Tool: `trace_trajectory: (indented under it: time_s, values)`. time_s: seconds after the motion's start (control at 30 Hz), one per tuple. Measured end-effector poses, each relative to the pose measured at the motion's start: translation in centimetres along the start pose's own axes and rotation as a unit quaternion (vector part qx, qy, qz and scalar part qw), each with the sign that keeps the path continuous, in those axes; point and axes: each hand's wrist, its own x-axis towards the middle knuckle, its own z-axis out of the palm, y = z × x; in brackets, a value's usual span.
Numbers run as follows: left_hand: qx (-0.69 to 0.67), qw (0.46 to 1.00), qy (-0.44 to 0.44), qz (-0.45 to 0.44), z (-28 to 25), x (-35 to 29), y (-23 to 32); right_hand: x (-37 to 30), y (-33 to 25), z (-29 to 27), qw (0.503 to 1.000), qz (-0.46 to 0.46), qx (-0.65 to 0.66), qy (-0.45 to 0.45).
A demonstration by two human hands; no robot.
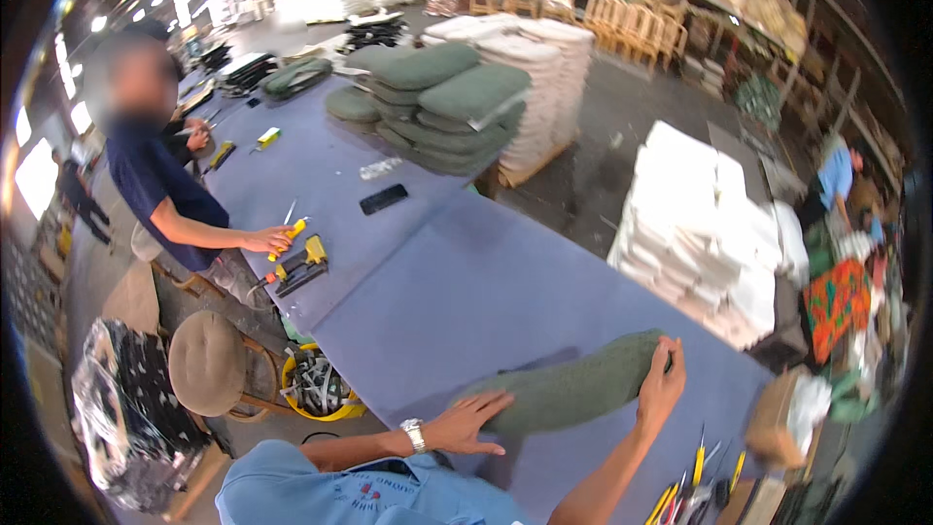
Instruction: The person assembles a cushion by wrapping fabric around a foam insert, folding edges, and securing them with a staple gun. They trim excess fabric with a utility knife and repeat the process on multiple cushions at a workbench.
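Observation:
A dark green padded cushion [573, 384] is tilted up over the blue-grey table [466, 277] in front of me. My right hand [661, 381] grips its right end, thumb and fingers closed around the edge. At the cushion's left end lies my left hand [471, 423], fingers stretched along the fabric and thumb apart, with a metal-banded watch [414, 434] on the wrist. The cushion's underside is hidden from view.
Green cushions [447, 97] are stacked at the table's far end, near a black phone [383, 199]. Left, a co-worker's hand [270, 239] holds a yellow tool beside a staple gun [301, 267]. Yellow-handled tools [699, 467] lie front right. A yellow basket [335, 413] stands below.

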Motion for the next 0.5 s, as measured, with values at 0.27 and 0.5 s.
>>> trace_trajectory:
  time_s: [0.27,0.5]
  values:
    - [0.132,0.979,-0.146,-0.045,-0.7,6.7,3.6,-3.8,10.2,-7.1,0.968,0.226,0.103,0.033]
    - [0.164,0.939,-0.292,-0.076,-9.8,2.8,4.0,-11.3,8.6,-4.0,0.996,-0.038,-0.012,-0.083]
